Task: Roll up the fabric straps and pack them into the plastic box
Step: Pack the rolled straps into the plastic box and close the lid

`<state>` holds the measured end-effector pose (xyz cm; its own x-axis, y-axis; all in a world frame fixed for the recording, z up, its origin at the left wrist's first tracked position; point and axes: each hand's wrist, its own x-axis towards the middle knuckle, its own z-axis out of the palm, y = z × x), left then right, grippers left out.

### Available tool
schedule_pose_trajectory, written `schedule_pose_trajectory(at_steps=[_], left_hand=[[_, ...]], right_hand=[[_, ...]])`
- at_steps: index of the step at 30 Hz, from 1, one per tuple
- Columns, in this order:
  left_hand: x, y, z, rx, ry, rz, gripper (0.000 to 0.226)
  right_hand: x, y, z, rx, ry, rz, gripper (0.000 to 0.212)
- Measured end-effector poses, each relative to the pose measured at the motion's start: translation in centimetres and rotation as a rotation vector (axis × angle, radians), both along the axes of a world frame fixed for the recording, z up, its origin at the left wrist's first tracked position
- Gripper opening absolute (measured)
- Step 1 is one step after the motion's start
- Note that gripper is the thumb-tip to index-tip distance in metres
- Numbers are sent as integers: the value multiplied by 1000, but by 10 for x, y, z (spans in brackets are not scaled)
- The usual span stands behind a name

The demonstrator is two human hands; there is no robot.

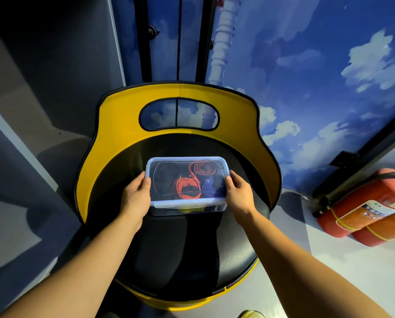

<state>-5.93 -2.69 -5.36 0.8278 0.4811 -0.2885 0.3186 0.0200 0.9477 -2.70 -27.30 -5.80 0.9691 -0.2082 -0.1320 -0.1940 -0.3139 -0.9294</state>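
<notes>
Gripping opposite ends, left hand (136, 193) and right hand (239, 191) clasped the lidded plastic box (187, 204), likely steadying packed straps (188, 188) on the chair seat (180, 249).

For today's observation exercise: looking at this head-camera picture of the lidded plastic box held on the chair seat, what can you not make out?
- How many straps lie in the plastic box: head view, the cloudy lid and dark contents blur them.
- The fingertips of the left hand and right hand: hidden by the box ends.
- The fire extinguisher label: too small.
- Whether the lid is latched: not visible.
</notes>
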Motion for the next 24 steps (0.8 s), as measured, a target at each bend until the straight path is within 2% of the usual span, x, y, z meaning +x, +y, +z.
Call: schedule_pose_trajectory(at_steps=[5, 9, 13, 15, 19, 21, 22, 24], left_hand=[[3, -11, -1, 148, 2, -6, 44], [4, -9, 0, 188, 30, -19, 45], [2, -4, 2, 186, 26, -67, 44], [2, 3, 4, 192, 40, -122, 44], [-9, 19, 4, 149, 84, -199, 44], [-23, 19, 4, 192, 69, -199, 46], [-32, 18, 6, 236, 47, -197, 49], [-49, 13, 11, 306, -18, -258, 64]], right_hand=[[17, 2, -13, -40, 12, -65, 51], [18, 5, -5, -73, 15, -65, 40], [17, 4, -1, -105, 15, -47, 42], [11, 5, 6, -101, 40, -5, 40], [-9, 0, 17, -198, 79, 122, 53], [-22, -5, 20, -222, 57, 203, 49], [-28, -9, 22, -248, 33, 245, 48], [-36, -16, 25, -336, 14, 330, 63]])
